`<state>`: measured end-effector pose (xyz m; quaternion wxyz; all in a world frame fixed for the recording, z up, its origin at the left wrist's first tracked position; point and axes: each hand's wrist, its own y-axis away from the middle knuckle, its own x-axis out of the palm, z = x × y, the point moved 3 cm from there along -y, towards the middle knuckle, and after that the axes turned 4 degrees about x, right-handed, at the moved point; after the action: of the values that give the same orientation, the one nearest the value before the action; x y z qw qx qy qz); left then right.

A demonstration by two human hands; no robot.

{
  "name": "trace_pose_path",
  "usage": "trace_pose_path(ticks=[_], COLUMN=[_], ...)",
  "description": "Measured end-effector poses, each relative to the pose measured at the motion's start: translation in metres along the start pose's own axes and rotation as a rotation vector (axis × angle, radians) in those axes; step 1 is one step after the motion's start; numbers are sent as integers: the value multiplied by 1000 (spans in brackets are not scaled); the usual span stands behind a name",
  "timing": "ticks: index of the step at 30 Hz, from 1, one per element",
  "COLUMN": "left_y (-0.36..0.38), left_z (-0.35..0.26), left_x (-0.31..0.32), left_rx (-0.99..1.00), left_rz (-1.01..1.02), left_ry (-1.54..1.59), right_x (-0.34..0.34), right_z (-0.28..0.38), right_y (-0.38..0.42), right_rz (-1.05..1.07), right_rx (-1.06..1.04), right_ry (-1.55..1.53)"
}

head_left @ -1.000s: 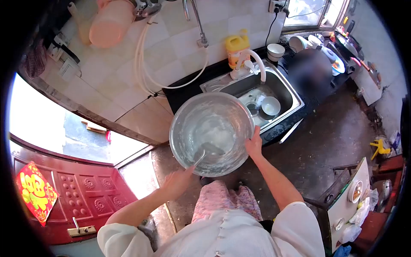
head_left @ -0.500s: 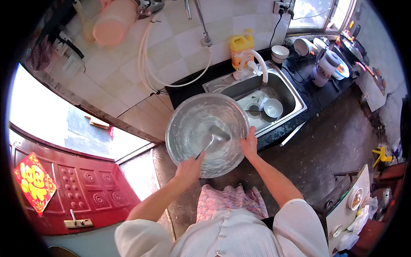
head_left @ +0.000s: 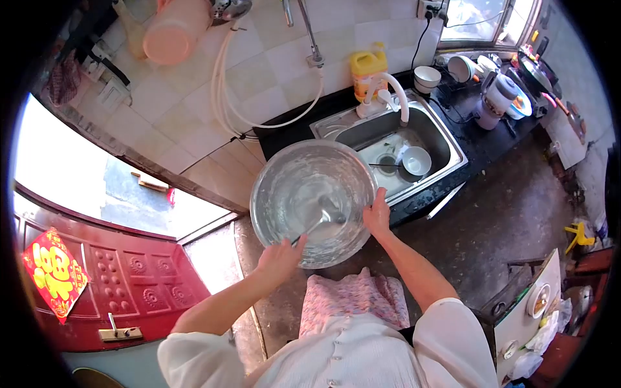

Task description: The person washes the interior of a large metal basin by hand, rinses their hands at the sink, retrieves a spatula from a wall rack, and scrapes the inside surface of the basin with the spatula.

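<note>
A large metal basin [head_left: 278, 187] with whitish wet smears inside is at the centre, beside the sink. My left hand [head_left: 280, 260] is closed round the dark handle of a metal ladle [head_left: 328, 212], whose head lies low inside the basin. At the basin's right rim, my right hand [head_left: 376, 213] grips the edge, thumb and fingers pressed on it. What the basin rests on is hidden beneath it.
Right of the basin is a steel sink [head_left: 446, 139] with a white bowl [head_left: 416, 160] and a white faucet [head_left: 402, 103]. Behind stands a yellow jug [head_left: 368, 68]. A blender [head_left: 497, 103] and dishes occupy the right counter. A red door [head_left: 123, 284] stands left.
My left hand has moved slightly left and down with the ladle, whose head has shifted a little lower in the basin. My right hand still holds the rim.
</note>
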<state>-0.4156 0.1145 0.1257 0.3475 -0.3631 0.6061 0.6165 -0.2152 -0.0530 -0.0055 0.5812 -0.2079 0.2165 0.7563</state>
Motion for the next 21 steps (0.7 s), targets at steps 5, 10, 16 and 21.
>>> trace_pose_path(ticks=[5, 10, 16, 21], left_y=[-11, -17, -6, -27], left_z=[-3, 12, 0, 11], left_x=[-1, 5, -3, 11], left_rx=[28, 37, 36, -15], left_rz=[-64, -120, -82, -119], left_ry=[-34, -110, -118, -47], right_x=[8, 14, 19, 16], right_z=[0, 0, -1, -2], right_y=[2, 6, 5, 5], right_rz=[81, 35, 8, -2], right_rx=[37, -10, -26, -3], right_ry=[38, 7, 38, 47])
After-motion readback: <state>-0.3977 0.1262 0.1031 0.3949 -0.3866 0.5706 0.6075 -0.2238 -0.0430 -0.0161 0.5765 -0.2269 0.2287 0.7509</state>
